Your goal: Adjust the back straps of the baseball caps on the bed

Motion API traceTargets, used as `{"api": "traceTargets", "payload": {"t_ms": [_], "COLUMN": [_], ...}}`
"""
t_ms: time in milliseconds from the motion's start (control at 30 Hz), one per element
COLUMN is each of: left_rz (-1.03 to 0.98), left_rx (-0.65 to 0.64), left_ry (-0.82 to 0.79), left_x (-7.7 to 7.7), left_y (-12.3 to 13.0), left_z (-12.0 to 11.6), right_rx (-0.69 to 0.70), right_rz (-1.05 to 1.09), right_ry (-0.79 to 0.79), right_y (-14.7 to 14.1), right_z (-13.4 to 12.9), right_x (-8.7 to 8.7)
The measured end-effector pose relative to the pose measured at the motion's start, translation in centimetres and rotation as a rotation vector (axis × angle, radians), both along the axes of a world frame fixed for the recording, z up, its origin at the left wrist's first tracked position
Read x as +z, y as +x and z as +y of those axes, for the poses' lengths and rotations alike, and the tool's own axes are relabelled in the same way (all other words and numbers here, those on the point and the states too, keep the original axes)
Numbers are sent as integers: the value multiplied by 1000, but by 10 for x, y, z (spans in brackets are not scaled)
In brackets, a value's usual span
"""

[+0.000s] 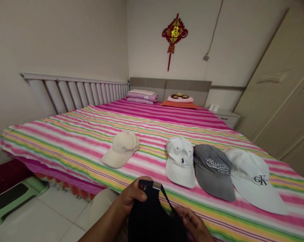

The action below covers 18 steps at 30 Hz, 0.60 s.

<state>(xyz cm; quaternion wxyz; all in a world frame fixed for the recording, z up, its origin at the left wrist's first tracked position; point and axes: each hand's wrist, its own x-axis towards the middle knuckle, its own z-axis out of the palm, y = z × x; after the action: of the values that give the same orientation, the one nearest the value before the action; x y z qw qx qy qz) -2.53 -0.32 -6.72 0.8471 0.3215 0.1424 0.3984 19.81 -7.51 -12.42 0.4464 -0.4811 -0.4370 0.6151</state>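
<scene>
A black cap point(154, 218) is held low in front of me, its back strap and metal buckle uppermost. My left hand point(134, 195) grips its edge beside the buckle, thumb pressed on the fabric. On the cap's right side my right hand point(193, 223) has its fingers closed at the strap's other end. A beige cap point(123, 148) lies alone on the bed. To the right sit a white cap with a small dark logo point(180, 161), a grey cap point(213, 171) with white lettering, and a white cap with dark letters point(258, 179), side by side.
The striped bed point(78, 134) fills the middle. Folded bedding point(143, 97) and a pink folded item point(180, 98) lie near the headboard point(152, 84). At the lower left is a green stool point(23, 198) on the tiled floor. A white nightstand point(226, 117) stands behind right.
</scene>
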Motion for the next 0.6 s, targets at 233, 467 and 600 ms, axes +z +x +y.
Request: {"api": "traceTargets", "payload": {"t_ms": [233,467,600], "left_rz": [114,336,498], "left_rx": [-69,-44,-14], "left_ry": [-33,22,32], "left_x": [14,15,20], "left_y": [17,16,18], "left_z": [-8,-8,-6], "right_rx": [68,126,117], "right_rz": [-13,204,223], "right_ry": [227,103,80], "right_y": [-27,-40,-41], "right_z": [6,7,9], "right_x": [85,77,82]}}
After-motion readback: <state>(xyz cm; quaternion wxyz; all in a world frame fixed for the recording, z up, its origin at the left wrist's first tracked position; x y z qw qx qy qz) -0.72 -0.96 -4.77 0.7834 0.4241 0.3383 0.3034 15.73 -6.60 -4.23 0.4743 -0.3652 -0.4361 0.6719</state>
